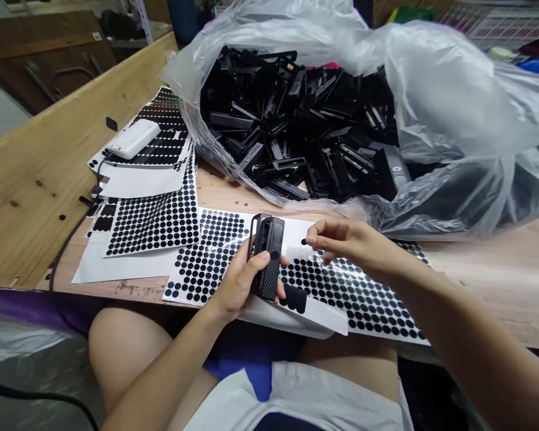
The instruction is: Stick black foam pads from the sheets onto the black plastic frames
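My left hand [240, 275] is closed around a black plastic part [269, 257] with a carbon-fibre-like pattern and a long slot, held tilted above the sheets. A dark round spot shows on its face. To the right, my right hand [341, 242] pinches a small black round sticker [303, 242] between thumb and forefinger, apart from the part. Beneath both hands lies a white sheet of black round stickers [368, 293], its near edge curled up in front of me.
A large clear plastic bag [435, 90] full of black plastic parts [296, 131] stands at the back. On the left are more sticker sheets [157, 221], a white power bank-like box [135, 139] with a dark cable, and a wooden side board [49, 179].
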A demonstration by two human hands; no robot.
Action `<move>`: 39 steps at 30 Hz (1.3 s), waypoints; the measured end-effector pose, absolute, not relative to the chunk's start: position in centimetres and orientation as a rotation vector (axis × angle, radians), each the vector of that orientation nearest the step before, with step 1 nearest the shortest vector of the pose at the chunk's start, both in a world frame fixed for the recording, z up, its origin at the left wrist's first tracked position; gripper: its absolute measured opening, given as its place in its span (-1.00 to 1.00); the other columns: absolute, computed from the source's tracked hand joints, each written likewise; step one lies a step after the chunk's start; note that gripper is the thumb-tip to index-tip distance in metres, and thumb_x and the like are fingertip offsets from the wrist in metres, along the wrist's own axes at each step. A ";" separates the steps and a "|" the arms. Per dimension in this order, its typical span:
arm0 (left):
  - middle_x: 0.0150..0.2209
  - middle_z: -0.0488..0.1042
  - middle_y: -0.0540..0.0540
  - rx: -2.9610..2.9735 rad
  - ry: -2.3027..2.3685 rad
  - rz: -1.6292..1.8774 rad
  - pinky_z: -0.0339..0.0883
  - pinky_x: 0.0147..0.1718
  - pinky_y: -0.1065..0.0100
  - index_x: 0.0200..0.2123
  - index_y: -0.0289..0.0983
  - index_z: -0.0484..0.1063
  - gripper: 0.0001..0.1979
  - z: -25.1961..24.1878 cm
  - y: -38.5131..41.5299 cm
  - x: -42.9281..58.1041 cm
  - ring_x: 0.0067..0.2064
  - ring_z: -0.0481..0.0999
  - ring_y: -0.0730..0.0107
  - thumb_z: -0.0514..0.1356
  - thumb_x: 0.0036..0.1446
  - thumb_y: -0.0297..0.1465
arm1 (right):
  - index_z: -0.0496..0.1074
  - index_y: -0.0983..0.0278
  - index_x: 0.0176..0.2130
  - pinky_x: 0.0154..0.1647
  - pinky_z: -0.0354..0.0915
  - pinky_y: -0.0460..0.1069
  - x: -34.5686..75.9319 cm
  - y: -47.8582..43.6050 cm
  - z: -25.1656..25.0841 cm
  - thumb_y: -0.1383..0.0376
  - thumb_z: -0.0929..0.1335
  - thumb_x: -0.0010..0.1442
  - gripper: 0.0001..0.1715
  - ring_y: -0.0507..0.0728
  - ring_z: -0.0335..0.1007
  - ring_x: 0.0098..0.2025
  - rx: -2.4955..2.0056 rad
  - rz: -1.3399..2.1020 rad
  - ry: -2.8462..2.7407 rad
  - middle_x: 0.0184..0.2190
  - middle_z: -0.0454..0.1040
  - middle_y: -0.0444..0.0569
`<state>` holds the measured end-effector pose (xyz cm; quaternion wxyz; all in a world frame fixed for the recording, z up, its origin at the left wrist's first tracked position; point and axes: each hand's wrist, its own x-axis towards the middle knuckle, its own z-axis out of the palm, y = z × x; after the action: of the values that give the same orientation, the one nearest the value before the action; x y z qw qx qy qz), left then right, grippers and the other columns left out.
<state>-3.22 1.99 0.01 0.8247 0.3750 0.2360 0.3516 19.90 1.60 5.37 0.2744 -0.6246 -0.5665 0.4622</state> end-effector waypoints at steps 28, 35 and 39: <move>-0.20 0.56 -0.09 0.635 0.519 0.835 0.41 -0.62 0.43 -0.08 -0.27 0.29 -0.61 0.4 2.3 -3.5 -0.53 0.56 0.42 0.28 0.21 -0.14 | 0.56 0.24 -0.37 -0.34 0.35 0.08 20.6 2.1 3.2 -0.24 0.43 0.04 -0.40 0.22 0.49 -0.34 -1.889 0.974 -1.545 -0.35 0.62 0.06; -0.23 0.56 -0.07 0.615 0.503 0.858 0.38 -0.63 0.42 -0.11 -0.27 0.32 -0.66 0.2 2.5 -3.4 -0.54 0.54 0.42 0.26 0.22 -0.17 | 0.52 0.21 -0.45 -0.38 0.29 0.08 19.0 3.1 2.7 0.14 0.41 0.12 -0.79 0.23 0.49 -0.39 -2.003 0.721 -1.813 -0.45 0.61 0.04; -0.22 0.57 -0.09 0.610 0.512 0.850 0.38 -0.62 0.41 -0.11 -0.27 0.30 -0.65 0.1 2.5 -3.3 -0.54 0.54 0.41 0.27 0.19 -0.16 | 0.55 0.20 -0.27 -0.26 0.32 0.14 19.4 1.4 4.0 0.10 0.35 0.22 -0.74 0.30 0.53 -0.27 -2.017 0.486 -1.775 -0.26 0.65 0.10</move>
<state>-3.34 2.46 0.15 0.8350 0.2882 0.2419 0.4014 19.38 1.40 4.01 0.2041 -0.7231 -0.6364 0.1743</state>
